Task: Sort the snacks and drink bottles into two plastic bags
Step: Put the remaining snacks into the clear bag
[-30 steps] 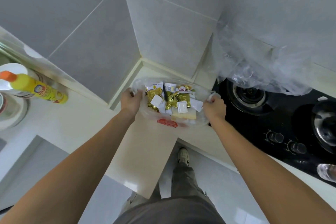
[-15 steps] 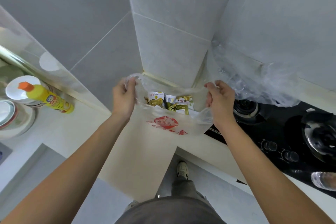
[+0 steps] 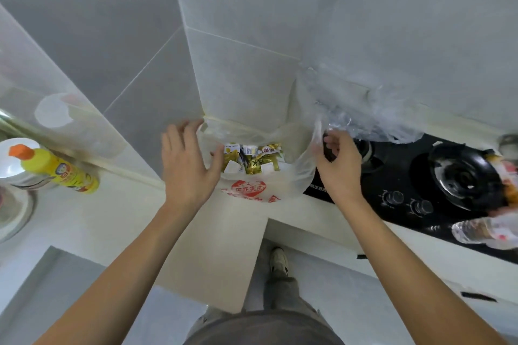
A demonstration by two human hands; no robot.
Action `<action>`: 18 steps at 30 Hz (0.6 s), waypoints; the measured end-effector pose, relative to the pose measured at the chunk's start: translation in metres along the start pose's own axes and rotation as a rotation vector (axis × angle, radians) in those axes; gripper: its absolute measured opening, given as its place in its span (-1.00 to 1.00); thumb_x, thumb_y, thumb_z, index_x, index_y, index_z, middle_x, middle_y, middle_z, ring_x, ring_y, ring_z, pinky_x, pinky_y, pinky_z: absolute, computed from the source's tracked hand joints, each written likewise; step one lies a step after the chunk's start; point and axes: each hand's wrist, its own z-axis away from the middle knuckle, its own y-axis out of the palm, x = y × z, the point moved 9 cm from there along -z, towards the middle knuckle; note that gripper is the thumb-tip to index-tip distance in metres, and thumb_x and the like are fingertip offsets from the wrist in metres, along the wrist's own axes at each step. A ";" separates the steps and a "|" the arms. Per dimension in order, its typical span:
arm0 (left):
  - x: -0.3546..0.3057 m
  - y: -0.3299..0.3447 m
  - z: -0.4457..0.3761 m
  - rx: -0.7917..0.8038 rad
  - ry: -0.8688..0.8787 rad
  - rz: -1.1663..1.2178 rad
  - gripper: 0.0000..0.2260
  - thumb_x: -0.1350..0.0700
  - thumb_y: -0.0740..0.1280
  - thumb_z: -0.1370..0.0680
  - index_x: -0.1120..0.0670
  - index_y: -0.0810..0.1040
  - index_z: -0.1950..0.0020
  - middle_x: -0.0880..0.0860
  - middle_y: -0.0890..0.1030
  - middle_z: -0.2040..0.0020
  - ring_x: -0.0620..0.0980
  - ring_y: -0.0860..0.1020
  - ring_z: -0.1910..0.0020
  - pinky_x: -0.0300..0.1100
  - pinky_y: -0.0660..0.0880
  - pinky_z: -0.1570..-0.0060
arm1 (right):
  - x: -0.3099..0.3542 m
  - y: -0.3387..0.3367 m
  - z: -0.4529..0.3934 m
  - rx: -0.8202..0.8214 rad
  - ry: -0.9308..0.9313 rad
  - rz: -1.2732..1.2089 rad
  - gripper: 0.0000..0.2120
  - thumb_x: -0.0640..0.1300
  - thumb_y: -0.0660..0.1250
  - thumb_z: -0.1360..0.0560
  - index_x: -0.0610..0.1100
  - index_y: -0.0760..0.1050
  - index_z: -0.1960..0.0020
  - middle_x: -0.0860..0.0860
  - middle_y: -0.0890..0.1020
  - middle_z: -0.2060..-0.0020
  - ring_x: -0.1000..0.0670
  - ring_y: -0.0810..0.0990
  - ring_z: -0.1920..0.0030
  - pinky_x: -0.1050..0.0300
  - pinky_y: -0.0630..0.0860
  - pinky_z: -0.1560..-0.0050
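Note:
A translucent plastic bag (image 3: 252,190) with a red print stands on the counter corner, its mouth open. Gold snack packets (image 3: 253,164) and small white packets lie inside it. My left hand (image 3: 190,168) is at the bag's left rim with its fingers spread, and its thumb touches the plastic. My right hand (image 3: 340,168) has its fingers curled at the bag's right rim and pinches the plastic there. A second, clear plastic bag (image 3: 375,117) lies crumpled over the back of the hob. A clear drink bottle (image 3: 487,232) lies at the far right, with a blurred bottle (image 3: 504,176) above it.
A black gas hob (image 3: 414,176) with two knobs fills the right side. A yellow spray bottle (image 3: 60,172) with an orange cap lies on the counter (image 3: 112,218) at left, beside steel pots (image 3: 12,199). Tiled walls close off the corner behind the bag.
My left hand has let go of the bag's left rim and spread its fingers. The bag, lifted half a second ago, now rests lower on the counter. More of the bottles shows at the right.

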 end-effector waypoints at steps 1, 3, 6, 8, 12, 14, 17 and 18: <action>-0.015 0.001 0.003 0.019 0.066 0.018 -0.56 0.00 0.41 -0.60 0.17 0.43 -0.39 0.16 0.44 -0.25 0.17 0.39 -0.20 0.01 0.37 -0.23 | -0.002 -0.006 0.007 0.003 -0.014 0.017 -0.64 -0.02 0.44 -0.56 -0.07 0.51 -0.32 0.06 0.61 -0.11 0.08 0.59 -0.16 0.11 0.53 -0.24; -0.038 0.016 0.009 0.147 0.141 0.105 -0.57 0.01 0.39 -0.61 0.14 0.41 -0.41 0.12 0.46 -0.27 0.12 0.41 -0.24 -0.03 0.38 -0.23 | -0.008 -0.018 0.023 0.021 -0.026 0.067 -0.59 0.00 0.44 -0.56 -0.08 0.49 -0.36 0.06 0.60 -0.15 0.08 0.57 -0.20 0.10 0.52 -0.26; -0.068 0.057 0.026 0.368 0.239 0.108 -0.54 -0.08 0.34 -0.63 0.06 0.39 -0.47 0.03 0.47 -0.28 0.09 0.42 -0.26 -0.06 0.37 -0.24 | -0.017 -0.042 0.046 0.052 -0.062 0.204 -0.54 0.05 0.41 -0.58 -0.10 0.47 -0.42 0.04 0.58 -0.23 0.06 0.50 -0.29 0.13 0.45 -0.29; -0.092 0.076 0.039 0.441 0.307 0.077 -0.53 -0.13 0.30 -0.63 0.05 0.39 -0.48 0.02 0.47 -0.28 0.09 0.43 -0.25 -0.07 0.37 -0.24 | -0.026 -0.059 0.059 0.079 -0.073 0.285 -0.52 0.08 0.38 -0.60 -0.10 0.45 -0.44 0.06 0.55 -0.28 0.04 0.44 -0.34 0.14 0.43 -0.28; -0.168 0.102 0.065 0.483 0.461 0.071 -0.48 -0.17 0.25 -0.63 0.09 0.39 -0.50 0.05 0.49 -0.30 0.11 0.45 -0.28 0.00 0.43 -0.27 | -0.055 -0.117 0.086 0.024 -0.060 0.335 -0.52 0.12 0.35 -0.60 -0.07 0.44 -0.43 0.06 0.53 -0.25 0.02 0.44 -0.28 0.04 0.51 -0.20; -0.210 0.118 0.080 0.513 0.518 0.073 -0.46 -0.19 0.23 -0.63 0.09 0.38 -0.51 0.05 0.49 -0.33 0.10 0.44 -0.31 0.01 0.43 -0.29 | -0.074 -0.149 0.099 -0.017 -0.041 0.340 -0.53 0.13 0.35 -0.59 -0.07 0.45 -0.42 0.05 0.53 -0.22 0.01 0.45 -0.25 0.00 0.53 -0.17; -0.283 0.150 0.114 0.557 0.597 0.059 -0.44 -0.23 0.20 -0.63 0.06 0.37 -0.53 0.04 0.47 -0.36 0.09 0.42 -0.34 0.03 0.47 -0.25 | -0.115 -0.209 0.124 -0.071 0.017 0.348 -0.53 0.12 0.35 -0.58 -0.05 0.44 -0.42 0.06 0.53 -0.24 0.01 0.44 -0.25 0.04 0.49 -0.21; -0.303 0.158 0.125 0.565 0.616 0.064 -0.44 -0.23 0.20 -0.63 0.06 0.37 -0.53 0.03 0.47 -0.37 0.09 0.42 -0.34 0.04 0.48 -0.24 | -0.127 -0.225 0.132 -0.083 0.024 0.356 -0.53 0.13 0.35 -0.58 -0.04 0.44 -0.42 0.06 0.52 -0.25 0.02 0.43 -0.26 0.06 0.48 -0.22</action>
